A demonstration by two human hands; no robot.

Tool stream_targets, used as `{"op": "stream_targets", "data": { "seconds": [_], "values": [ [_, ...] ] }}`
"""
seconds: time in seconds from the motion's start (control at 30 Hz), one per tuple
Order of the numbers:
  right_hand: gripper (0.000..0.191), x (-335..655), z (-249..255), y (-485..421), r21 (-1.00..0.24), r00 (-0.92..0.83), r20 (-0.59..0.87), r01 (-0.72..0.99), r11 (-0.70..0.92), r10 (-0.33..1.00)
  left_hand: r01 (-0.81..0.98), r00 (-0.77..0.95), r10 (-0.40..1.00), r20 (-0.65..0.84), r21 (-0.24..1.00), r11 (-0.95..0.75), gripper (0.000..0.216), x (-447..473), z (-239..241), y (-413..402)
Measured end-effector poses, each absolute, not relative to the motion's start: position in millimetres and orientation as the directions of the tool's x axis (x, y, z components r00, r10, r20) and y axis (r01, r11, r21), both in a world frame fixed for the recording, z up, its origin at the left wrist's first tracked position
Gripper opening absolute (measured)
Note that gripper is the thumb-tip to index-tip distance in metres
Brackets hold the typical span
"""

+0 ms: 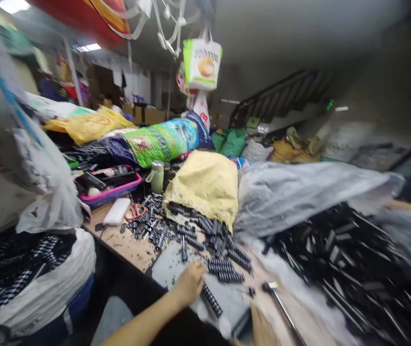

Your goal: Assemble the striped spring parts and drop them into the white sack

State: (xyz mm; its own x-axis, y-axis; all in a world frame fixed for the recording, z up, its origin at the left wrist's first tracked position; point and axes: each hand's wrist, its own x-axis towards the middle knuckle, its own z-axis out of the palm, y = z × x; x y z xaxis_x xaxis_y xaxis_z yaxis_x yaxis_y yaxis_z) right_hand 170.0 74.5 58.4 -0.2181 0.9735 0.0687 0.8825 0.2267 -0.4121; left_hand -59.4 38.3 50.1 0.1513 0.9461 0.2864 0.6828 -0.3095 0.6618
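My left hand [190, 282] reaches over a grey sheet [165, 269] on the table, with its fingers drawn together. Whatever they grip is hidden. A black strip with rows of white marks [211, 300] extends from beside these fingers toward me; I cannot tell whether they touch it. My right hand [262, 329] is at the bottom edge, partly cut off and blurred, so its finger position is unclear. Beyond the left hand lie several similar black-and-white pieces [226, 270], spilling from a pale yellow sack [205, 185]. A rod with a dark head [283, 307] lies right of my right hand.
Left stands a white-lined bag of black pieces [79, 269]. On the table are a purple-pink tray [114, 192], a green bottle [157, 177], orange-handled scissors [136, 211] and a white block [116, 212]. Black parts [342, 259] pile up right under grey plastic [299, 187].
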Motion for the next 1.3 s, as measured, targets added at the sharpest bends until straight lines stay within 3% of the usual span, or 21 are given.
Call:
{"op": "stream_targets", "data": {
  "seconds": [0.17,0.27,0.37,0.43,0.5,0.57,0.63,0.73,0.83,1.03,1.3],
  "values": [
    [0.095,178,50,-1,-0.343,-0.104,-0.145,0.938,0.048,0.984,0.785,0.286,0.907,0.310,0.466,-0.407,0.035,-51,46,31],
    [0.102,180,52,-5,-0.393,-0.094,-0.143,0.919,0.031,0.985,0.730,0.478,0.817,0.322,0.372,-0.573,0.035,-50,50,25],
    [0.104,184,54,-5,-0.472,-0.073,-0.070,0.881,0.032,0.995,0.642,0.637,0.740,0.216,0.381,-0.665,0.024,-47,52,22],
    [0.104,186,58,-6,-0.522,-0.062,-0.016,0.852,0.044,0.998,0.629,0.589,0.785,0.190,0.503,-0.593,0.018,-43,53,23],
    [0.104,184,65,-8,-0.582,-0.083,0.027,0.809,0.083,0.996,0.563,0.427,0.884,0.191,0.709,-0.425,0.024,-39,58,24],
    [0.105,179,76,-9,-0.642,-0.147,0.061,0.751,0.152,0.987,0.372,0.236,0.963,0.131,0.903,-0.214,0.032,-35,69,24],
    [0.106,171,89,-9,-0.696,-0.229,0.094,0.681,0.228,0.969,0.105,0.135,0.991,-0.015,0.995,0.001,0.040,-34,84,23],
    [0.109,153,109,-10,-0.759,-0.340,0.146,0.563,0.325,0.929,-0.208,0.175,0.953,-0.246,0.937,0.280,0.053,-34,106,20],
    [0.112,135,125,-9,-0.783,-0.407,0.220,0.469,0.410,0.887,-0.326,0.222,0.906,-0.360,0.849,0.416,0.055,-34,118,17],
    [0.110,114,132,-2,-0.751,-0.516,0.289,0.400,0.525,0.806,-0.460,0.181,0.913,-0.365,0.790,0.406,0.044,-24,128,10],
    [0.104,107,118,0,-0.842,-0.425,0.208,0.380,0.382,0.881,-0.426,0.155,0.888,-0.434,0.781,0.456,0.027,-12,128,12]
  ]
}}
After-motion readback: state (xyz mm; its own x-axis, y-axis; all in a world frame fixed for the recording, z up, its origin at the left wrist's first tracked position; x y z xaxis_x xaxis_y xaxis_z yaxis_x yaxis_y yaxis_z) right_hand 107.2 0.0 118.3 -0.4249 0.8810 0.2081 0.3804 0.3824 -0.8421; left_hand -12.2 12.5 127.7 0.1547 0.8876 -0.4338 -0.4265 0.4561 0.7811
